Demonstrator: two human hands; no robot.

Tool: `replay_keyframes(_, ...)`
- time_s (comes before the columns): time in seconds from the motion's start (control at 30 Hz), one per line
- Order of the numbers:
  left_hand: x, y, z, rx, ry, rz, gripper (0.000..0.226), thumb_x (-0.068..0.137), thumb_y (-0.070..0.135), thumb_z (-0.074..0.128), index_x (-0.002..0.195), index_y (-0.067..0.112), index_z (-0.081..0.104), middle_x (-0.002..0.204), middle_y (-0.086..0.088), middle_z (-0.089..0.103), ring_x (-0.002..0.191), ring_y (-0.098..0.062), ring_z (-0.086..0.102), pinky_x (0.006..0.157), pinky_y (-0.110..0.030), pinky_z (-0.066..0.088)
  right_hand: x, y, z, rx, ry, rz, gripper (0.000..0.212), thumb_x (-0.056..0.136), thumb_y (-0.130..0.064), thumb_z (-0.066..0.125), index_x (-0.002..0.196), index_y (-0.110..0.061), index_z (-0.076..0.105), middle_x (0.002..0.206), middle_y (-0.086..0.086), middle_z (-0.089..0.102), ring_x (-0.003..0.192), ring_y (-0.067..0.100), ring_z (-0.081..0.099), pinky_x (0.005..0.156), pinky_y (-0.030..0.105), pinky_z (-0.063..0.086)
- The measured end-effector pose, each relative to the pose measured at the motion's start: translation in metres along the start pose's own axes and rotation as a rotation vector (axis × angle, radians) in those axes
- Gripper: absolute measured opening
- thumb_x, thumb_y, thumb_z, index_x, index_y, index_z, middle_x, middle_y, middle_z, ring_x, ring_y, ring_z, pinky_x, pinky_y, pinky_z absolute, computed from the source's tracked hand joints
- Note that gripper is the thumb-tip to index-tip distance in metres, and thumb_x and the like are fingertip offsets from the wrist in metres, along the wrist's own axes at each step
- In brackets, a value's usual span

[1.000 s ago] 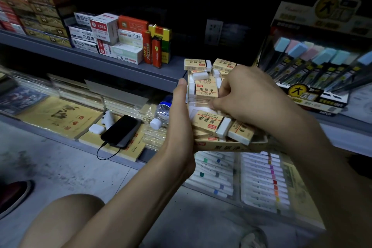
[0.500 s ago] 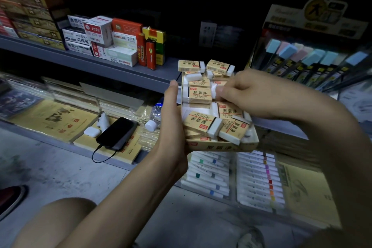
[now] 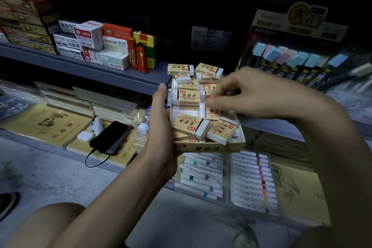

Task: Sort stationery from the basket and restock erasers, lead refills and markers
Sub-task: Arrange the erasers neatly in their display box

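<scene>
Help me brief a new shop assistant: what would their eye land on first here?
The open eraser box, heaped with loose yellow-sleeved erasers, sits mid-frame. The left hand grips its side, while the right hand reaches curled fingers onto one eraser inside. Behind it to the right stands a pen display with pastel tops, and at lower left lies a black phone with a cable plugged in.

Erasers (image 3: 188, 96) in box (image 3: 209, 148), phone (image 3: 110, 137) left
</scene>
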State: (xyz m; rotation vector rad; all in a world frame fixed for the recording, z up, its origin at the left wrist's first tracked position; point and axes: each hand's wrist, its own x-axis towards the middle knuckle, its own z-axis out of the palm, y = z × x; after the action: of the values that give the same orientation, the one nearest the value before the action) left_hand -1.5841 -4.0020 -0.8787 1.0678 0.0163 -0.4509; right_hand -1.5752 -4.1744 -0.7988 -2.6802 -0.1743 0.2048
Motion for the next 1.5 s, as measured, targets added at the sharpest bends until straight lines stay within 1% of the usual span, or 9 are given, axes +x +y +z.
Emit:
replay_keyframes(0.17, 0.001, 0.0, 0.001, 0.007, 0.01, -0.016, 0.072, 0.098, 0.068, 0.027, 0.107, 0.017, 0.077, 0.095, -0.012, 0.08, 0.082, -0.025, 0.078, 0.054, -0.028, 0.059, 0.011, 0.002, 0.005, -0.142, 0.289, -0.011, 0.01, 0.088, -0.027, 0.079, 0.098, -0.031, 0.075, 0.085, -0.01, 0.065, 0.077, 0.006, 0.059, 0.061, 0.024, 0.042)
replay_keyframes(0.3, 0.002, 0.001, 0.0, -0.002, 0.016, -0.011, 0.071, 0.099, 0.067, 0.03, 0.098, 0.016, 0.08, 0.092, -0.013, 0.08, 0.078, -0.026, 0.078, 0.053, -0.028, 0.059, 0.018, 0.001, 0.01, -0.27, 0.257, 0.04, 0.016, 0.083, -0.034, 0.083, 0.097, -0.03, 0.076, 0.086, -0.009, 0.062, 0.082, 0.014, 0.061, 0.067, 0.03, 0.047)
replay_keyframes(0.5, 0.004, 0.001, -0.001, -0.025, 0.006, -0.026, 0.073, 0.098, 0.067, 0.03, 0.089, 0.017, 0.083, 0.092, -0.013, 0.08, 0.079, -0.026, 0.078, 0.053, -0.029, 0.059, 0.011, 0.004, -0.001, -0.215, 0.232, -0.003, 0.007, 0.091, -0.035, 0.073, 0.09, -0.03, 0.069, 0.09, -0.014, 0.058, 0.083, 0.003, 0.055, 0.063, 0.022, 0.041)
replay_keyframes(0.63, 0.004, 0.001, -0.001, -0.025, 0.004, -0.034, 0.074, 0.098, 0.067, 0.029, 0.094, 0.016, 0.082, 0.093, -0.013, 0.08, 0.078, -0.026, 0.078, 0.051, -0.028, 0.058, 0.006, 0.005, -0.008, -0.033, 0.318, 0.012, 0.007, 0.097, -0.032, 0.065, 0.094, -0.027, 0.061, 0.091, -0.006, 0.069, 0.081, 0.012, 0.068, 0.071, 0.037, 0.057)
replay_keyframes(0.83, 0.004, 0.002, -0.001, -0.019, 0.007, -0.037, 0.073, 0.098, 0.067, 0.03, 0.098, 0.015, 0.082, 0.094, -0.014, 0.08, 0.079, -0.027, 0.078, 0.051, -0.029, 0.058, 0.002, 0.003, -0.011, 0.509, 0.416, 0.007, 0.02, 0.099, -0.005, 0.06, 0.117, -0.013, 0.065, 0.08, 0.012, 0.075, 0.072, 0.019, 0.077, 0.065, 0.032, 0.063)
replay_keyframes(1.0, 0.003, 0.002, -0.002, -0.004, 0.009, -0.033, 0.071, 0.099, 0.067, 0.029, 0.103, 0.018, 0.079, 0.093, -0.012, 0.08, 0.078, -0.025, 0.078, 0.051, -0.027, 0.058, 0.014, -0.005, -0.009, 0.795, 0.403, 0.017, 0.02, 0.09, 0.005, 0.061, 0.107, -0.005, 0.061, 0.089, 0.013, 0.076, 0.081, 0.022, 0.077, 0.064, 0.031, 0.062)
replay_keyframes(1.1, 0.002, 0.002, -0.001, 0.001, 0.008, -0.037, 0.071, 0.098, 0.067, 0.028, 0.106, 0.018, 0.079, 0.095, -0.012, 0.08, 0.082, -0.026, 0.078, 0.053, -0.028, 0.059, 0.025, -0.001, -0.005, 0.668, 0.416, 0.028, 0.018, 0.087, -0.007, 0.062, 0.101, -0.018, 0.057, 0.082, 0.009, 0.068, 0.075, 0.022, 0.065, 0.062, 0.035, 0.051)
replay_keyframes(1.3, 0.002, 0.003, -0.001, 0.014, 0.017, -0.042, 0.071, 0.098, 0.068, 0.029, 0.105, 0.018, 0.078, 0.095, -0.012, 0.08, 0.083, -0.026, 0.078, 0.054, -0.029, 0.06, 0.039, 0.0, 0.0, -0.26, 0.453, -0.007, 0.046, 0.082, -0.05, 0.079, 0.116, -0.019, 0.072, 0.097, -0.006, 0.065, 0.088, 0.013, 0.058, 0.065, 0.027, 0.042)
replay_keyframes(1.5, 0.001, 0.003, -0.001, 0.002, 0.014, -0.044, 0.069, 0.098, 0.068, 0.029, 0.113, 0.019, 0.076, 0.098, -0.01, 0.08, 0.083, -0.024, 0.079, 0.054, -0.027, 0.06, 0.054, 0.005, -0.006, -0.34, 0.355, -0.004, 0.032, 0.082, -0.045, 0.081, 0.099, -0.019, 0.077, 0.1, -0.001, 0.063, 0.095, 0.018, 0.058, 0.07, 0.033, 0.044)
